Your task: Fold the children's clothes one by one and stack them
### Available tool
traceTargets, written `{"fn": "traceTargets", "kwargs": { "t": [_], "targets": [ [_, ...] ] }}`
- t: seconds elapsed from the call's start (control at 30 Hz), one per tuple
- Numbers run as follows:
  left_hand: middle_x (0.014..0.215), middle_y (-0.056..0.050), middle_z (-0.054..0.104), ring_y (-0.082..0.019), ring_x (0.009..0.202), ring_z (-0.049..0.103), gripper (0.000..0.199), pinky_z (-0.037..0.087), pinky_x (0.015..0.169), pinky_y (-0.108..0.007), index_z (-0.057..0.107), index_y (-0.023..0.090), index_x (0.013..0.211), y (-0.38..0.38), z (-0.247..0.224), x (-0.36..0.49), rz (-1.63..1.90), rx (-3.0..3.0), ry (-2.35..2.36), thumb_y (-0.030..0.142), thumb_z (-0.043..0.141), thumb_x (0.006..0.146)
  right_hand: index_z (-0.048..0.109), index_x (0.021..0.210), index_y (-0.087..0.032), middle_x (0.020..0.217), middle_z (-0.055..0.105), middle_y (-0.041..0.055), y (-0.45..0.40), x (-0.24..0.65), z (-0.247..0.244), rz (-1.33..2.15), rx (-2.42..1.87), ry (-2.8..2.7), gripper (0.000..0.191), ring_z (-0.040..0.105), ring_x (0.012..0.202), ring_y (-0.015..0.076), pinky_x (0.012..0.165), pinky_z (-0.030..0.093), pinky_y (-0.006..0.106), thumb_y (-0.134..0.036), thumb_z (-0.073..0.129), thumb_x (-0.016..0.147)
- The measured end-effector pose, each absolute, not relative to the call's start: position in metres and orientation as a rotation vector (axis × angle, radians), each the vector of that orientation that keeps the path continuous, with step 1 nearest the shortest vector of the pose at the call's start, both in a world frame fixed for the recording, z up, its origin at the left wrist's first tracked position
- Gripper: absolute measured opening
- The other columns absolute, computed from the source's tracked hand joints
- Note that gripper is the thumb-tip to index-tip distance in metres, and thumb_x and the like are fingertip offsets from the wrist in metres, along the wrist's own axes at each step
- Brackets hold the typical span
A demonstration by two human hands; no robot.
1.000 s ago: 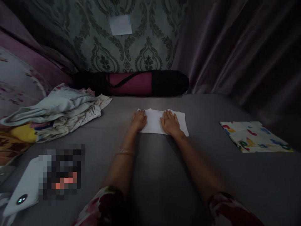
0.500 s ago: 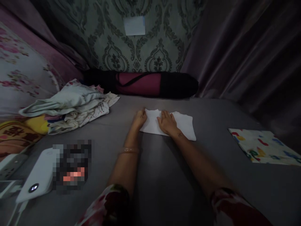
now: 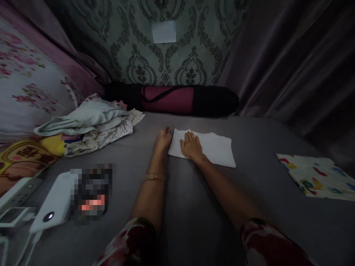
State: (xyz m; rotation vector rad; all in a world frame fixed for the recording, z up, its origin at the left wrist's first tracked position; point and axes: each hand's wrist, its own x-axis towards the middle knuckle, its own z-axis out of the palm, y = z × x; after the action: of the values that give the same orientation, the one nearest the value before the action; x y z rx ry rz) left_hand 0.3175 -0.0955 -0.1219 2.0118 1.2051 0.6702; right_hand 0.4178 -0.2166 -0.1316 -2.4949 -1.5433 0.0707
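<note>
- Right hand [image 3: 192, 146]: open, palm down on left part of white cloth [image 3: 217, 149], fingers slightly apart, pointing toward patterned wall [image 3: 119, 48].
- Left hand [image 3: 164, 139]: just beside cloth's left edge, fingers curled in. Inner side hidden, so can't tell whether clamped on anything.
- White cloth: flat on grey sheet [image 3: 188, 210], straight ahead, roughly rectangular, far edge wavy.
- Clear bracelet [image 3: 153, 177]: around left forearm.
- Off to the right, well apart from white cloth: pale cloth with colourful print [image 3: 318, 177], lying flat.
- Off to the left: heap of clothes [image 3: 94, 120], loosely stacked, next to yellow printed item [image 3: 27, 155].
- Nearer, left side: white device with round dark display [image 3: 57, 199], cable attached, beside white power strip [image 3: 20, 194].
- Far side: black and dark-pink long bag [image 3: 172, 99], lying lengthwise along foot of wall.
</note>
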Motion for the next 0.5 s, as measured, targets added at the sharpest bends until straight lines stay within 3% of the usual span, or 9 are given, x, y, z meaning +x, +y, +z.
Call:
{"fn": "traceTargets", "kwargs": {
  "t": [0.5],
  "targets": [
    [0.121, -0.013, 0.067, -0.023, 0.115, 0.060, 0.040, 0.046, 0.098, -0.035, 0.062, 0.014, 0.123, -0.092, -0.123, 0.317, 0.757, 1.978, 1.225, 0.015, 0.041, 0.088, 0.035, 0.146, 0.000, 0.154, 0.031, 0.0186, -0.190, 0.365, -0.132, 0.013, -2.340, -1.540, 0.060, 0.021, 0.145, 0.0281, 0.117, 0.007, 0.045, -0.035, 0.029, 0.098]
  ]
}}
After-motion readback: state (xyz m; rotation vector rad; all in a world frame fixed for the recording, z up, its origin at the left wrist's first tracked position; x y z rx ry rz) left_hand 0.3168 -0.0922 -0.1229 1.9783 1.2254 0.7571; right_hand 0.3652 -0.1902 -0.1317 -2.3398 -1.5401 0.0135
